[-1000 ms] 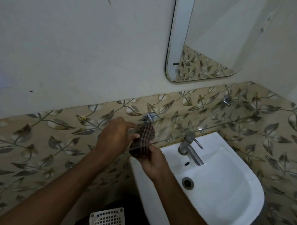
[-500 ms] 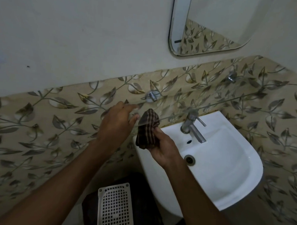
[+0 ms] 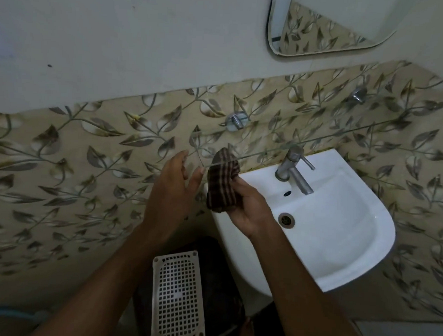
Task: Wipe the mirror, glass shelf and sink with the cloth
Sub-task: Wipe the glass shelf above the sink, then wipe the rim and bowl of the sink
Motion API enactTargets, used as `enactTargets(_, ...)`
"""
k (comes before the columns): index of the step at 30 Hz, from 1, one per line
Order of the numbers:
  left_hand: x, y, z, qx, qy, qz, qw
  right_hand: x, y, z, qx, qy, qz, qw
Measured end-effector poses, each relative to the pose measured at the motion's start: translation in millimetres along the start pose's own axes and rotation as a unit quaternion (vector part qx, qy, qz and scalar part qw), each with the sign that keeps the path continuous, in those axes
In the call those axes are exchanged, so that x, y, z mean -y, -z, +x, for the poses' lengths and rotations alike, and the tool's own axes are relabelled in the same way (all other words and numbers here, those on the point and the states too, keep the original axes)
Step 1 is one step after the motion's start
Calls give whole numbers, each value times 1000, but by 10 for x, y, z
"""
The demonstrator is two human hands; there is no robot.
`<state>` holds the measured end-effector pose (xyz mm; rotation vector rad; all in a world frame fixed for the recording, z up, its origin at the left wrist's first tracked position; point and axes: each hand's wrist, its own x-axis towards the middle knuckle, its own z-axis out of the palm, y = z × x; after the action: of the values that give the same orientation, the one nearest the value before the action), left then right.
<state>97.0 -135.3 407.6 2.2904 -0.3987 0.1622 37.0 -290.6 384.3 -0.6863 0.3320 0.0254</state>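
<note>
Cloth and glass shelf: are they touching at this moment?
Touching. The head view shows the cloth, held in the right hand, folded over the front edge of the glass shelf.

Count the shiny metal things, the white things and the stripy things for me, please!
Shiny metal: 4, the tap, the drain ring and two shelf brackets.
White: 2, the sink and the plastic basket.
Stripy: 1, the cloth.
Total: 7.

Leaf-patterned tiles (image 3: 93,177), perhaps plaster wall (image 3: 119,36) above
</note>
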Motion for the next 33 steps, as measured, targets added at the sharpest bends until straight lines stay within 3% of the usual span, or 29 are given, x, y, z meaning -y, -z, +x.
enactTargets(3,132,-109,-163,24,34,-23,999,-108,245,-179,6,-26,-99,995)
enactTargets(6,259,-267,-384,58,45,-23,997,-257,676,-299,-133,-6,-274,952)
enactTargets(7,303,-331,-467,75,51,-29,995,-318,838,-344,-174,9,-376,910)
enactTargets(10,452,-562,-701,123,64,-45,989,-549,1305,-487,-207,41,-656,725)
enactTargets(16,568,-948,-1121,165,127,-82,975,-1061,1446,-747,-121,60,-821,555)
enactTargets(19,621,-1038,-1216,175,137,-81,972,-1075,1257,-586,-158,81,-777,604)
enactTargets(23,700,-1080,-1156,172,129,-65,975,-960,1073,-48,-134,101,-765,622)
enactTargets(25,728,-1103,-1084,171,130,-71,974,-863,993,248,-116,100,-779,608)
enactTargets(28,715,-1164,-979,186,114,-75,973,-734,890,681,-136,117,-754,631)
enactTargets(30,681,-1205,-919,196,99,-80,972,-729,850,906,-133,116,-783,597)
enactTargets(33,662,-1290,-884,181,81,-76,977,-774,947,1039,-147,127,-770,608)
